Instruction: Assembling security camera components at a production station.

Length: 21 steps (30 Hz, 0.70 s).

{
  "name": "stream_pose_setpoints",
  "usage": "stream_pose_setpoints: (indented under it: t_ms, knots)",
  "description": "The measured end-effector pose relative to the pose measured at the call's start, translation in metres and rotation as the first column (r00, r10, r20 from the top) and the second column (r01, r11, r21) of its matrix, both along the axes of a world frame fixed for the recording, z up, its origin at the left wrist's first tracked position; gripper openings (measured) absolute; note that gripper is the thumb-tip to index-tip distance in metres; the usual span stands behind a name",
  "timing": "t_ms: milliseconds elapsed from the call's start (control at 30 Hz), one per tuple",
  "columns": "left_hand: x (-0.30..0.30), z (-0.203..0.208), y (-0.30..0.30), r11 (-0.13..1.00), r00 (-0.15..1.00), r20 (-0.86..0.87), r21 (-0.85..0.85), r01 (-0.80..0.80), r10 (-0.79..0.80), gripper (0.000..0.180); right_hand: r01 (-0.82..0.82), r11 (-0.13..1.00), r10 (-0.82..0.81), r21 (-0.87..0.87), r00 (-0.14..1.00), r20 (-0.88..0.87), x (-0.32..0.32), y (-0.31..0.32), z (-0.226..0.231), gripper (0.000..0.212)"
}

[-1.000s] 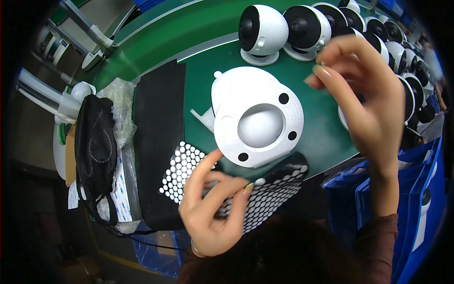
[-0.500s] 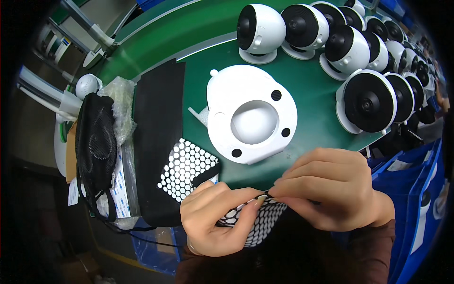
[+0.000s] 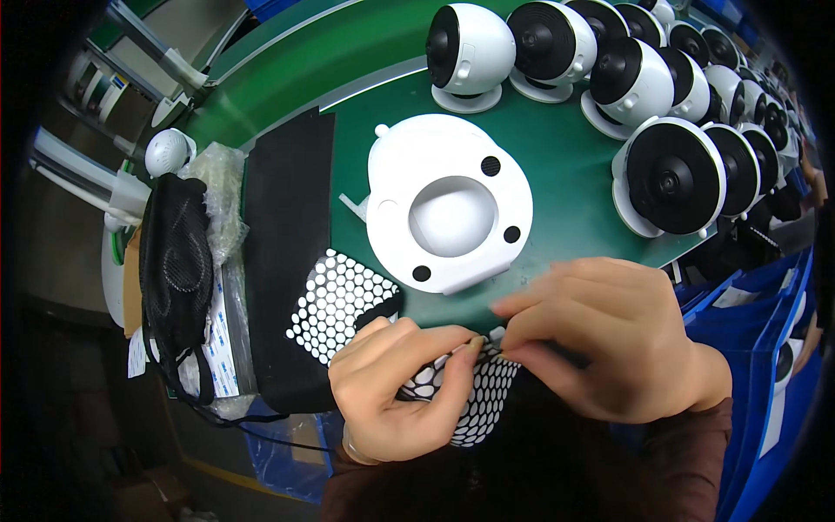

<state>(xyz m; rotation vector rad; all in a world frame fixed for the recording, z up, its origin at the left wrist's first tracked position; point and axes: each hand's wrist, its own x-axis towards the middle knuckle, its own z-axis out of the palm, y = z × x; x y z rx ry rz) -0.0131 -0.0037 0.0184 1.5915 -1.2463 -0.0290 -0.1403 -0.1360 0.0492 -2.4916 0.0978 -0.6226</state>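
My left hand [image 3: 396,391] pinches a flexible sheet of round pads [image 3: 483,404], black with rows of white dots, near the front edge of the table. My right hand [image 3: 600,339] is closed at the sheet's upper edge, its fingertips pressed there; the index finger is slightly smeared by motion. Any single pad between them is too small to make out. Beyond my hands lies a white fan housing [image 3: 391,248], underside up, with a round opening and several black spots around it. A second sheet of round pads [image 3: 339,304] lies beside my left hand.
White fans with black fronts [image 3: 674,178] stand in rows at the right and far right. A black mat [image 3: 287,235] runs along the left, beside a black mesh bag [image 3: 178,261] and clear plastic wrap [image 3: 224,204]. Blue bins [image 3: 739,339] stand at the lower right.
My right fingers have shifted slightly at the sheet's edge and the index finger has lifted. The housing and fans appear a little farther left and up in the picture.
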Motion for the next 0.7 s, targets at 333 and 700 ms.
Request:
stream_pose_setpoints:
  t_ms: [333, 700]
  knots:
    - [0.009, 0.004, 0.003, 1.000, 0.998, -0.062, 0.020, 0.025, -0.024, 0.016, -0.059, 0.986, 0.075, -0.157, 0.993, 0.095, 0.016, -0.007, 0.001, 0.016]
    - [0.018, -0.003, 0.001, 0.991, 0.990, -0.022, 0.012, -0.136, 0.136, 0.016, 0.066, 0.992, -0.032, -0.108, 0.957, 0.288, 0.076, -0.022, 0.014, 0.008]
